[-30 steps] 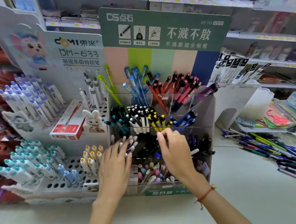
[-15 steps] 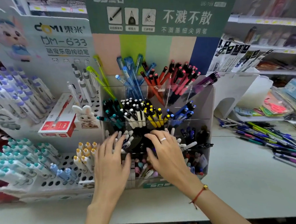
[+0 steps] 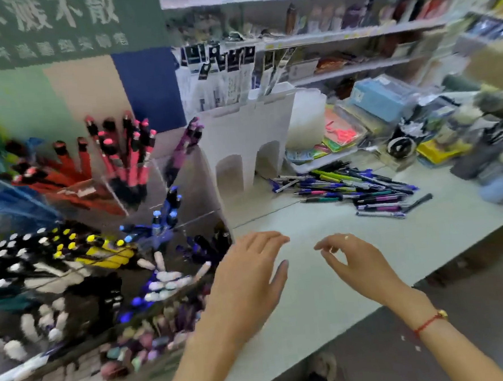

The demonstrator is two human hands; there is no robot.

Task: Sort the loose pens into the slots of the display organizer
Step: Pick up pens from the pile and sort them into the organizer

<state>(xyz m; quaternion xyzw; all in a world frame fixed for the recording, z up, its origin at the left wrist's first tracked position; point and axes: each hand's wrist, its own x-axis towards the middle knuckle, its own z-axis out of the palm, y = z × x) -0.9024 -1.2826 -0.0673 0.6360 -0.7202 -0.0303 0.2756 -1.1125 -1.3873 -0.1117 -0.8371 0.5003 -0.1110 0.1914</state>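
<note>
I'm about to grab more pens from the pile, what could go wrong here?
The loose pens lie tangled across each other, so a grab may scatter some toward the counter edge. Both hands, left and right, are empty beside the organizer; a hasty swing back could knock its leaning pens.

White arched stand (image 3: 245,140) on pale counter (image 3: 352,272), blue box (image 3: 381,97), stocked shelves (image 3: 352,31)

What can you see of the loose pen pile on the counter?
The loose pen pile lies flat on the pale counter, right of the white stand. Slim, plastic-looking barrels in blue, purple, green and black overlap at mixed angles; one dark pen lies slightly apart. Neither hand touches it. Blur hides finer detail.
</note>
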